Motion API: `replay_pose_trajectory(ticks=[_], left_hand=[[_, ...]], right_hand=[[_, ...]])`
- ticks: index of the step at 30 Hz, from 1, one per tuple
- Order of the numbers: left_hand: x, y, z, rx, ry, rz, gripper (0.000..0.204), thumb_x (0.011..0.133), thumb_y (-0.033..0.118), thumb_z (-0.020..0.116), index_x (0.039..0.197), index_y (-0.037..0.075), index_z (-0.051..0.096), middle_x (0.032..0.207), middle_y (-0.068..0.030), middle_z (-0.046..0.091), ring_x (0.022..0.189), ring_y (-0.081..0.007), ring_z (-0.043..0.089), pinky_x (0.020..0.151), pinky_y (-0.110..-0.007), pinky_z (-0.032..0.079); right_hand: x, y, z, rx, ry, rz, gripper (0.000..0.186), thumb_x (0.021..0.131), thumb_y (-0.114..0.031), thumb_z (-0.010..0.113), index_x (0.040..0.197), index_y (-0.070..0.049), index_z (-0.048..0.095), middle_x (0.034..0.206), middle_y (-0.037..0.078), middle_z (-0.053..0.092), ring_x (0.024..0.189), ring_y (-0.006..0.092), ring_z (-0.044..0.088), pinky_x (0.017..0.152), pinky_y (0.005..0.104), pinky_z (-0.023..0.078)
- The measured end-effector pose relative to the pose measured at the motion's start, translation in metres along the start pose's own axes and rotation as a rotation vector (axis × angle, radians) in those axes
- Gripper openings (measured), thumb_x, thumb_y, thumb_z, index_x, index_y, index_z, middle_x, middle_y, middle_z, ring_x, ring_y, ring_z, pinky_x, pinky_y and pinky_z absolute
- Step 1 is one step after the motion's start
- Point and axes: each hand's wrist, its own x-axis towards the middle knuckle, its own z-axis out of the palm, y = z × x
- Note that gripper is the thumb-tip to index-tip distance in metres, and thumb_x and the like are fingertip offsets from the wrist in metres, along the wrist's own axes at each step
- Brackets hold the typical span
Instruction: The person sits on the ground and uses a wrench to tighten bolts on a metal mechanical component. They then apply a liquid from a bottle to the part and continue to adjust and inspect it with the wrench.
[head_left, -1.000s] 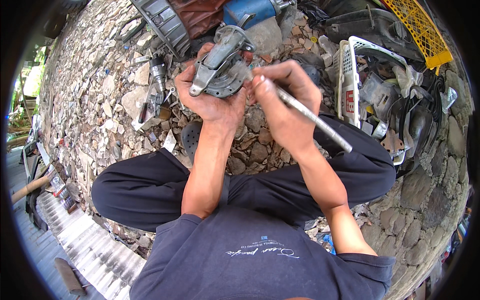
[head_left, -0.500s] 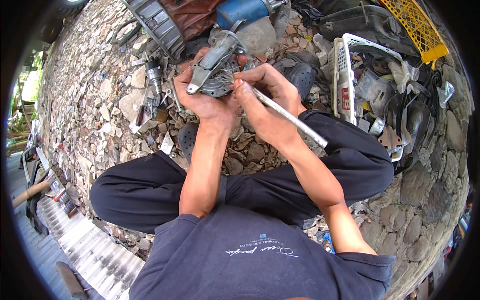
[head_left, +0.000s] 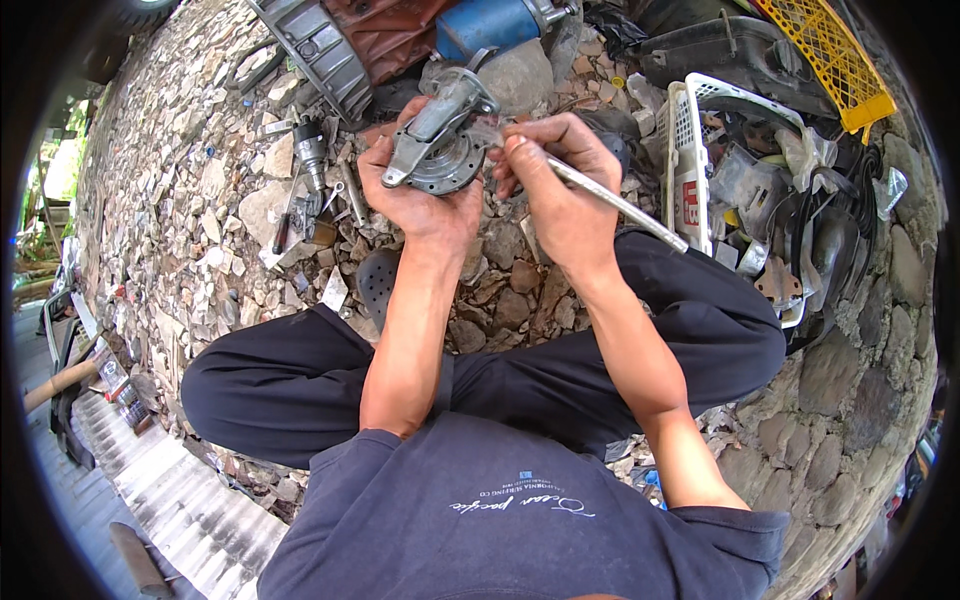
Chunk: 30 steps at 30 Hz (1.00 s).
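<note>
My left hand (head_left: 432,215) is wrapped around a grey metal housing (head_left: 438,122) with a round flange, bolt holes and a tube-like neck. The flange's ringed face is turned up, and some fingers are hidden behind the part. Just to its right, my right hand (head_left: 570,195) is closed around a slim brush (head_left: 628,210) with a long pale handle. The handle slants down to the right over my knee. Its bristle end is blurred, close beside the flange; whether they touch I cannot tell.
A white plastic crate (head_left: 690,150) full of parts and cables stands at right, near a yellow crate (head_left: 835,60). Ahead lie a large metal casing (head_left: 320,50) and a blue cylinder (head_left: 485,28). A gear shaft (head_left: 308,150) and tools rest on the stony ground at left.
My right hand has moved up and right with the brush, away from the flange, uncovering more of its face. The housing has shifted slightly right in my left hand.
</note>
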Motion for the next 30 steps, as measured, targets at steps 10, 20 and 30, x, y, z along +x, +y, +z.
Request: replay_pose_trajectory(ticks=[10, 20, 30], left_hand=[[-0.006, -0.004, 0.003, 0.018, 0.017, -0.052, 0.055, 0.084, 0.047, 0.035, 0.118, 0.007, 0.054, 0.105, -0.0190, 0.065, 0.077, -0.0338, 0.067, 0.059, -0.040, 0.055], [-0.007, -0.004, -0.004, 0.205, -0.057, 0.068, 0.058, 0.085, 0.042, 0.037, 0.118, 0.000, 0.060, 0.114, -0.0177, 0.065, 0.100, -0.0373, 0.063, 0.088, -0.049, 0.051], [-0.001, 0.002, -0.016, -0.220, -0.299, -0.149, 0.061, 0.086, 0.044, 0.037, 0.121, -0.002, 0.056, 0.113, -0.0222, 0.065, 0.094, -0.0425, 0.065, 0.085, -0.050, 0.054]], right_hand=[[-0.003, 0.016, 0.007, -0.005, -0.011, 0.016, 0.007, 0.090, -0.001, 0.059, 0.092, 0.005, 0.060, 0.080, 0.006, 0.066, 0.070, 0.0066, 0.059, 0.062, 0.0215, 0.048], [-0.014, 0.012, 0.009, -0.178, -0.081, -0.047, 0.008, 0.091, -0.001, 0.059, 0.095, 0.005, 0.061, 0.082, 0.006, 0.066, 0.073, 0.0053, 0.057, 0.065, 0.0228, 0.048], [0.001, 0.020, 0.002, -0.058, -0.021, -0.014, 0.005, 0.090, -0.001, 0.060, 0.090, 0.004, 0.062, 0.080, 0.004, 0.065, 0.070, 0.0047, 0.056, 0.060, 0.0216, 0.046]])
